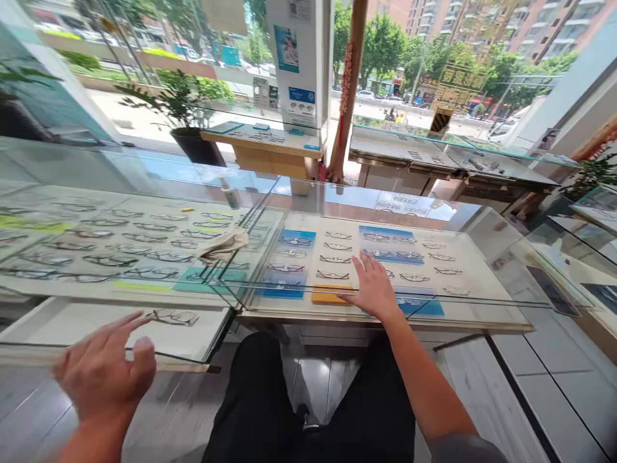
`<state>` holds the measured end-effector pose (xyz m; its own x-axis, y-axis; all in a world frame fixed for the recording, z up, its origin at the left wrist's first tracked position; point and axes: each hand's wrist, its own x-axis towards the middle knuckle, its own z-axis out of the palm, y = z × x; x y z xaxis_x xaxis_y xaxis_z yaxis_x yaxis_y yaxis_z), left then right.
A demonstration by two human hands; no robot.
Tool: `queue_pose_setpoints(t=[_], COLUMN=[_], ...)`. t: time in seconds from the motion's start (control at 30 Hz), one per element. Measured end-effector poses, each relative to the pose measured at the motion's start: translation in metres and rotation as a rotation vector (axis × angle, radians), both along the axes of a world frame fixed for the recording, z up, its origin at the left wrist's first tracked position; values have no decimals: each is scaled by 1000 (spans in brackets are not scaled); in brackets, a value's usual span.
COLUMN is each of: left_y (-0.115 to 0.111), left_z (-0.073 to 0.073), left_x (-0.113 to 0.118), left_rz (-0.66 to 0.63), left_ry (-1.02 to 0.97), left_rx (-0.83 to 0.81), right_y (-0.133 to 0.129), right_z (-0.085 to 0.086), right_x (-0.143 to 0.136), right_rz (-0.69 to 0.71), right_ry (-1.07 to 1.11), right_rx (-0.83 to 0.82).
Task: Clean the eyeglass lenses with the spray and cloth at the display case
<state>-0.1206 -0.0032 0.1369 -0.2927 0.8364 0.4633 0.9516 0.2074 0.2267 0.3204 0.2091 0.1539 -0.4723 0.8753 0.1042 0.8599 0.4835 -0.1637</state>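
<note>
My left hand (103, 366) hovers at the front of an open white drawer (108, 316), slightly blurred. Its fingers are stretched out and the thumb stands apart. A pair of eyeglasses (176, 317) lies in the drawer just beyond the index fingertip; I cannot tell whether they touch. My right hand (375, 287) rests, fingers spread, on the glass top of a display case (482, 297), holding nothing. Beneath the glass are rows of eyeglasses, some on blue mats (391, 244), and an orange case-like block (332, 294). A crumpled beige cloth (224, 245) lies on the glass between my hands.
A small spray bottle (229, 193) stands on the left case (120, 168), which holds many more frames. A dark phone-like slab (552, 290) lies at the right. My knees (255, 386) are under the case edge. Farther back are a potted plant (186, 106) and other showcases by the windows.
</note>
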Motion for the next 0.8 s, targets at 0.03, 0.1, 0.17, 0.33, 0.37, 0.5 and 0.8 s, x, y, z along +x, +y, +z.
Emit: queue_pose_setpoints(t=[0.03,0.1,0.17,0.33,0.37,0.5,0.8], left_y=[-15,-43,-65,-100,-105,-119,-145], left_z=[-7,-14,-12,10,14,24,56], left_x=[-5,-8,-5,5,5,5,5], left_rz=[138,189,170,144,141,123,165], left_ry=[52,91,82,13,7,6,-82], left_rx=[73,58,10,-82,-109,-216,-513], right_y=[0,0,2,4,4,4,6], right_z=[-2,-7,-12,-22,-23,-24,-28], right_x=[1,3,6,11,12,15,19], right_rz=[-1,5,15,36,34,36,51], right_ry=[-13,-31,-35,-40,-43,-52,-32], right_rx=[23,67,107,176,183,187,158])
